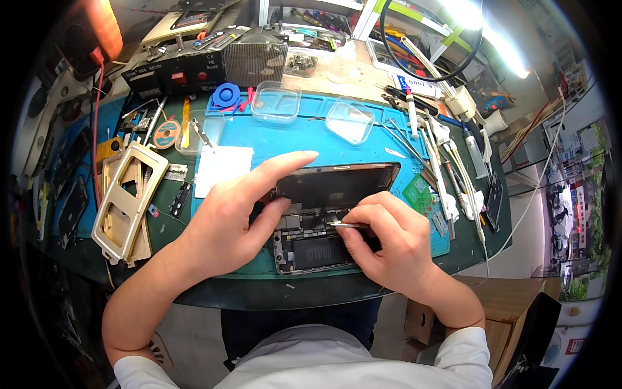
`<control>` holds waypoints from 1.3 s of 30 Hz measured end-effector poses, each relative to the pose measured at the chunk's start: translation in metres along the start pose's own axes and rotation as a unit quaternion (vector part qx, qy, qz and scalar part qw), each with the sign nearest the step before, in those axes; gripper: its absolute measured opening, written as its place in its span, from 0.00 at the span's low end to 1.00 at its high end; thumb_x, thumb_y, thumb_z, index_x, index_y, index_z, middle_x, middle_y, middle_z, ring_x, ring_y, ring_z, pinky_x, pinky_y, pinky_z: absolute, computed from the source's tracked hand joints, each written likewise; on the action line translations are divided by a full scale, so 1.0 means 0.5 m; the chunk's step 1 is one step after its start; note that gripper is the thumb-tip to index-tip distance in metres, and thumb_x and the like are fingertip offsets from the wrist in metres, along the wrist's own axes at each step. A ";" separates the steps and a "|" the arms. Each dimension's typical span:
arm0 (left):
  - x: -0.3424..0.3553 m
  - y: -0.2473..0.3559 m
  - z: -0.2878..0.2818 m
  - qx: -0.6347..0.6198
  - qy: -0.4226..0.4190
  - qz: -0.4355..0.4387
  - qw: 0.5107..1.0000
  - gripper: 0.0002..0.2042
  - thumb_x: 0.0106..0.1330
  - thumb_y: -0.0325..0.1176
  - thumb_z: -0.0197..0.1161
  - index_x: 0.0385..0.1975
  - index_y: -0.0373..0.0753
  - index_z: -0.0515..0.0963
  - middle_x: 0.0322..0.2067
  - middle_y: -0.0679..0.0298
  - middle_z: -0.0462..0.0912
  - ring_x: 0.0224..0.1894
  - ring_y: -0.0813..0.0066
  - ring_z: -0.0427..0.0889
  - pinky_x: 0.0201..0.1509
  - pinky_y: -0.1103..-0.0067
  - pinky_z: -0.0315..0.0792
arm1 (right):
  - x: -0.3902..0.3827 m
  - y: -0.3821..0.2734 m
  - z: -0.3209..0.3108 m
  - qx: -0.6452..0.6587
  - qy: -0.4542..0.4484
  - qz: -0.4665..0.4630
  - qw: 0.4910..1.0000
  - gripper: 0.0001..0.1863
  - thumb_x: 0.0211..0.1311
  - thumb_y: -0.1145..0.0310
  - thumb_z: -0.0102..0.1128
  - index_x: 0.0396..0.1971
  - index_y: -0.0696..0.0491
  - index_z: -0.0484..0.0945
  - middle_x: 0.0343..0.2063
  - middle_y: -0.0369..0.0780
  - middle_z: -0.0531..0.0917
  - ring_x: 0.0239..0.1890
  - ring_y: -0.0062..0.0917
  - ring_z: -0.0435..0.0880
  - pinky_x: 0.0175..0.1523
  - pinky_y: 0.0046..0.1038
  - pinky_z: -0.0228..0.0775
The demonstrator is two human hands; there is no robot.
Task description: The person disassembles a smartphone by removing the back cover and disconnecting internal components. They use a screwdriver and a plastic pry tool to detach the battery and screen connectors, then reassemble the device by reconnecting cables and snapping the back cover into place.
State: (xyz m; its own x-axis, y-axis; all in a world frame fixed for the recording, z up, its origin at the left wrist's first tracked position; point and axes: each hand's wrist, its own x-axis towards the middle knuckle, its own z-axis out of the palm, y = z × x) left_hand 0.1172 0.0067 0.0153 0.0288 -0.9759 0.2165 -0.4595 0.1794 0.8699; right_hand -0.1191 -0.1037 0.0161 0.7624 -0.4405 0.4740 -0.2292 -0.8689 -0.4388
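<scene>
An opened smartphone lies on the blue work mat, its dark battery and circuit parts exposed. Its screen is tilted up along the far side, inner face toward me. My left hand grips the screen's left end, index finger stretched over the top corner and thumb in front. Pinched in my right hand is a thin silver tool that looks like tweezers, its tip over the phone's inner parts near the screen's lower edge. The right fingers hide the phone's right end.
Clear plastic boxes and a white sheet lie on the mat. Gold-coloured metal frames stand at left. Several tools and a syringe lie at right, near a green stencil. A black power unit stands behind.
</scene>
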 end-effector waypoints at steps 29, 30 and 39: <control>-0.020 0.046 -0.024 -0.166 0.012 -0.022 0.986 0.16 0.72 0.23 0.68 0.57 0.28 0.82 0.50 0.55 0.88 0.55 0.69 0.84 0.64 0.71 0.74 | 0.068 0.000 -0.042 -0.153 0.151 -0.276 0.937 0.11 0.50 0.64 0.78 0.34 0.47 0.89 0.33 0.26 0.85 0.30 0.18 0.74 0.25 0.19 0.63; -0.022 0.044 -0.023 -0.169 0.016 -0.029 0.985 0.15 0.72 0.22 0.67 0.56 0.28 0.82 0.50 0.55 0.88 0.54 0.70 0.84 0.63 0.72 0.75 | 0.067 0.001 -0.039 -0.150 0.148 -0.275 0.938 0.11 0.50 0.65 0.77 0.34 0.47 0.89 0.33 0.26 0.85 0.30 0.18 0.74 0.25 0.19 0.63; -0.022 0.035 -0.011 -0.246 0.050 -0.130 0.959 0.11 0.72 0.27 0.70 0.50 0.32 0.87 0.43 0.62 0.91 0.44 0.82 0.86 0.51 0.82 0.79 | 0.063 0.012 -0.021 -0.137 0.130 -0.276 0.943 0.11 0.48 0.67 0.76 0.34 0.48 0.89 0.34 0.28 0.85 0.31 0.19 0.74 0.25 0.19 0.64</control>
State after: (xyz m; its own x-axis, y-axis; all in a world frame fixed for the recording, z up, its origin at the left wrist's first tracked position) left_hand 0.1138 0.0212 0.0308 0.1814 -0.9833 -0.0160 0.0486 -0.0072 0.9988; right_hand -0.1027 -0.1254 0.0365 0.6462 0.0857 0.7583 -0.0166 -0.9919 0.1262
